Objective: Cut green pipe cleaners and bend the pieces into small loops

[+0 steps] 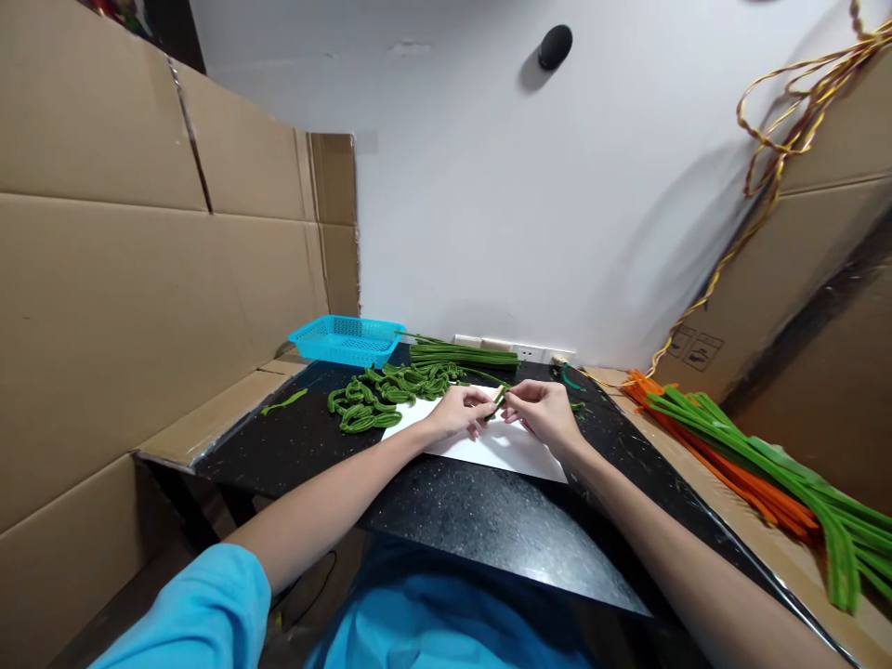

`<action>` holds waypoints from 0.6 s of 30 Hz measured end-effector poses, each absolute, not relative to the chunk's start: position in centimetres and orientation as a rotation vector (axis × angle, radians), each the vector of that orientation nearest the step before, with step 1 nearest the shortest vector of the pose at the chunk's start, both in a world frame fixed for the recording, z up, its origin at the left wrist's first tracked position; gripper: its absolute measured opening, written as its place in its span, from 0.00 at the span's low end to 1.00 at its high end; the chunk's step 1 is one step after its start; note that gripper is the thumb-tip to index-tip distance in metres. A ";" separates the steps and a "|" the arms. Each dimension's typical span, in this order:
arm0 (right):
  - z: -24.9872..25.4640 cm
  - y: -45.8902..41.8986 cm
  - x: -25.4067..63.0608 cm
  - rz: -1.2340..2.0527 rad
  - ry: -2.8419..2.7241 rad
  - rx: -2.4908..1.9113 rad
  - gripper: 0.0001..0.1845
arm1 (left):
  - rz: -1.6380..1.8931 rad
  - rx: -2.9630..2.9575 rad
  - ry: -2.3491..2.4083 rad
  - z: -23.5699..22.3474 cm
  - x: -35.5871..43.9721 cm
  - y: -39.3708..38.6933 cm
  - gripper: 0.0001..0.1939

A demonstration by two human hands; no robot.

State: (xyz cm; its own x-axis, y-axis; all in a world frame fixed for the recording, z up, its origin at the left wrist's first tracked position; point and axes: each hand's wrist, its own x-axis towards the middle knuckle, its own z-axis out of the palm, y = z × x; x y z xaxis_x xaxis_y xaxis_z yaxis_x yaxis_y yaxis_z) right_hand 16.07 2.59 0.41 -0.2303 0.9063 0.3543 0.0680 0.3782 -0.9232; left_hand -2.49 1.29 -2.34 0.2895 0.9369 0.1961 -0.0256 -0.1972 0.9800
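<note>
Over a white sheet (502, 452), my left hand (456, 412) is closed, its thumb and fingers pinching a dark green pipe cleaner (493, 414). A small pale strip (498, 394) shows beside the stem at the fingertips; what it is I cannot tell. From the right, my right hand (547, 413) pinches the same pipe cleaner near its upper end. Just left of the sheet lies a heap of looped green pipe cleaners (362, 401), partly resting on the paper. Behind the hands is a bundle of straight green pipe cleaners (460, 354).
A blue plastic basket (348, 342) stands at the back left of the black table (488, 520). Orange pipe cleaners (753, 483) and lighter green ones (767, 460) lie on cardboard at the right. Cardboard walls (251, 269) flank the table; a twisted cable (773, 177) hangs at right.
</note>
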 end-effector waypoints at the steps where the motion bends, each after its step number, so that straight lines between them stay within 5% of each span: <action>1: 0.4 2.6 16.1 0.997 -1.615 -0.885 0.17 | 1.122 1.478 0.890 -2.4 -2.5 1.3 0.22; 18: 0.1 2.7 16.0 1.020 -1.706 -0.869 0.23 | 1.151 1.598 0.938 -2.3 -2.4 1.0 0.17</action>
